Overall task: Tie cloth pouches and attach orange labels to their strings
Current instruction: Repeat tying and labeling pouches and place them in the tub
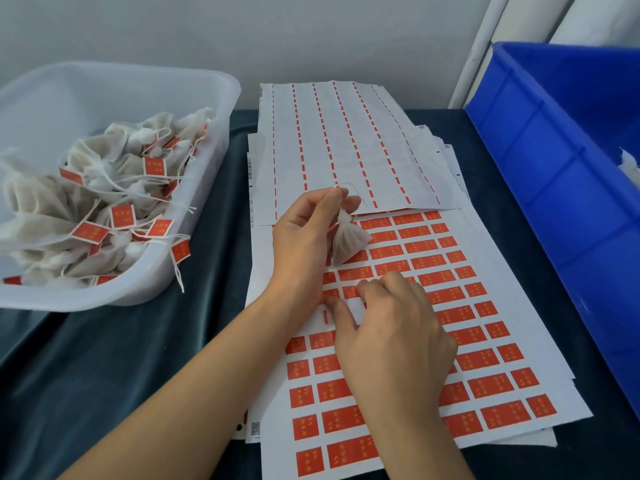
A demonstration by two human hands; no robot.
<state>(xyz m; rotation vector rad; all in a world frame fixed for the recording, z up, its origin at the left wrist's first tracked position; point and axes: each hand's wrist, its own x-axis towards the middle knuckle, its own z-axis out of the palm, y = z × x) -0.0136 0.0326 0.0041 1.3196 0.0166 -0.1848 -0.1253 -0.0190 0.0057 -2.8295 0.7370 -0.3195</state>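
My left hand [304,233] pinches the white string [349,188] of a small tied cloth pouch [348,242], which dangles just above a sheet of orange labels [460,320]. My right hand [391,327] lies on that sheet near its middle, thumb and forefinger tips at the edge of an orange label [351,292] beside a bare strip of backing paper. Whether the label is lifted is hidden by my fingers.
A clear plastic tub [180,271] at the left holds several tied pouches with orange labels [154,166]. A used label sheet [346,143] lies at the back. A blue crate [554,174] stands at the right. Dark cloth [121,341] covers the table.
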